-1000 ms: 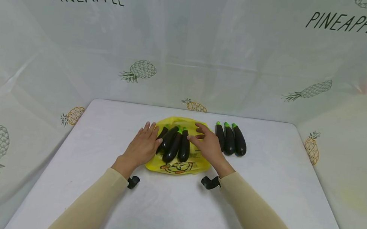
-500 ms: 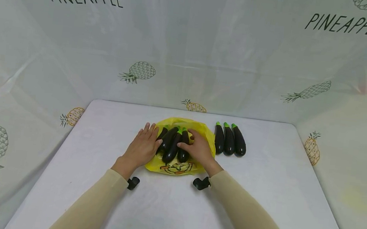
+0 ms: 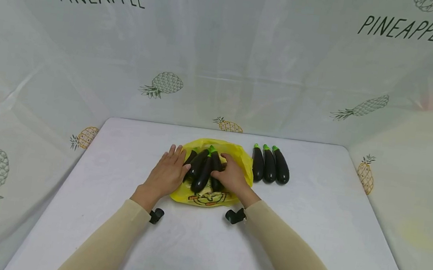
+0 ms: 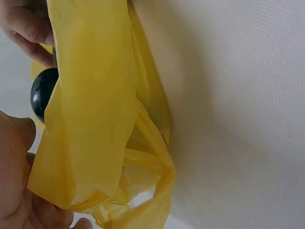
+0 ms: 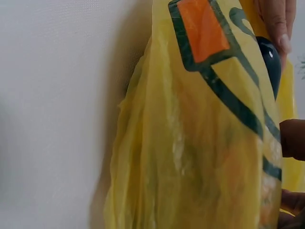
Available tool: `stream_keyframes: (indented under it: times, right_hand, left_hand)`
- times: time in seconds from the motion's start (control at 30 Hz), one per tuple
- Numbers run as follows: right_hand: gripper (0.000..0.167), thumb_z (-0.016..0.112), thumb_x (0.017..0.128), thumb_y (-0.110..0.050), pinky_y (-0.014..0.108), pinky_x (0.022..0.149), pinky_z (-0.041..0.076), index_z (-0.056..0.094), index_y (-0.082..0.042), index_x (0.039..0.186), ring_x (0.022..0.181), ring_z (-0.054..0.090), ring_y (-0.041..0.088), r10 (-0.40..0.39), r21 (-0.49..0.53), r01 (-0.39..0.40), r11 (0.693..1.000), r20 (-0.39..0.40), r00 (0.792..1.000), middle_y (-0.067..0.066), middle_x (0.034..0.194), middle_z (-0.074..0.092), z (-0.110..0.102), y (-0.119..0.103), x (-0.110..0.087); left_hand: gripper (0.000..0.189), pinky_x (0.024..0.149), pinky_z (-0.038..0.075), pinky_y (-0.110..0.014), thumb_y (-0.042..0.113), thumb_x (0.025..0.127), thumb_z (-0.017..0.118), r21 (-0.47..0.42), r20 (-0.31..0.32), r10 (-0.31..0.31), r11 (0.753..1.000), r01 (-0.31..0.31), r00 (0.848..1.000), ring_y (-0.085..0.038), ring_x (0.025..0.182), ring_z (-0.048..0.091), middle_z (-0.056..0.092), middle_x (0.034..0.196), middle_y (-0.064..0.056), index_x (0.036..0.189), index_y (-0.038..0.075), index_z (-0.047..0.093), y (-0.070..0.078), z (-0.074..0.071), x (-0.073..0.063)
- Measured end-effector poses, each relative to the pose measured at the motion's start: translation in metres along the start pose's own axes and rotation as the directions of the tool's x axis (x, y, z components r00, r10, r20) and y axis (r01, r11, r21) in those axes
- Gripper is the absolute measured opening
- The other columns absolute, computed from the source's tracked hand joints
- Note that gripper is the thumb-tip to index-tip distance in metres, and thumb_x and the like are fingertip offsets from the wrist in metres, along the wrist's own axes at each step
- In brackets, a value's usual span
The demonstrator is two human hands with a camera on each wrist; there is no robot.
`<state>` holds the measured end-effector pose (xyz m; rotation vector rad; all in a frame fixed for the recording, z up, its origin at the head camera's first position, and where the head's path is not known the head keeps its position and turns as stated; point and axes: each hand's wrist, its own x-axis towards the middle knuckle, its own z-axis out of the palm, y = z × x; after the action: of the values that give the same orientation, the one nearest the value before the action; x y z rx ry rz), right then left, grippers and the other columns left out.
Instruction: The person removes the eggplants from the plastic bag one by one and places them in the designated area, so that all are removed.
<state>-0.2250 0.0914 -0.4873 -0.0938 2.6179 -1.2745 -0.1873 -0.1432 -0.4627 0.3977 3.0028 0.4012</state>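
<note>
On a yellow plastic bag (image 3: 209,200) with a printed drawing lie several dark eggplants (image 3: 200,175) with green stem ends. My left hand (image 3: 166,171) rests along the bag's left side, fingers straight and pointing away, beside the leftmost eggplant. In the left wrist view, the bag's yellow edge (image 4: 90,119) passes close to that hand's thumb. My right hand (image 3: 233,174) grips the rightmost eggplant (image 3: 216,164) on the bag, which leans with its stem to the left. The right hand's fingertips are partly hidden behind the thumb and the eggplant.
To the right of the bag, three more eggplants (image 3: 270,165) lie side by side on the white table (image 3: 195,248). A pale curtain (image 3: 225,56) with pineapple prints hangs behind the table and at its sides. Each wrist carries a small black camera (image 3: 235,216).
My right hand has moved left from the bag's right side and taken hold of the rightmost eggplant, whose stem has shifted left. The left hand has stayed in place.
</note>
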Motion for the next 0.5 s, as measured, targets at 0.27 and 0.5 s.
stream_keyframes:
  times: [0.27,0.5]
  right_hand:
    - [0.077,0.076,0.094,-0.026,0.047,0.099,0.060,0.040,-0.015,0.161,0.121,0.066,0.032,-0.063,0.046,0.063,0.997,0.003,0.998,0.016,0.143,0.061,-0.011,0.004,-0.010]
    - [0.069,0.076,0.097,-0.030,0.048,0.096,0.062,0.045,-0.020,0.158,0.121,0.070,0.033,-0.120,0.036,0.121,0.992,-0.035,0.992,0.016,0.145,0.063,-0.021,0.010,-0.014]
  left_hand:
    - [0.066,0.133,0.012,-0.055,0.041,0.117,0.033,-0.005,-0.002,-0.003,1.000,0.003,1.000,-0.037,0.165,0.004,0.014,0.176,-0.018,0.167,0.000,0.023,-0.002,0.000,0.001]
    - [0.066,0.133,0.012,-0.055,0.040,0.116,0.034,-0.004,-0.005,0.005,1.000,-0.005,1.000,-0.037,0.164,0.005,0.015,0.176,-0.019,0.166,-0.001,0.023,-0.002,-0.001,0.001]
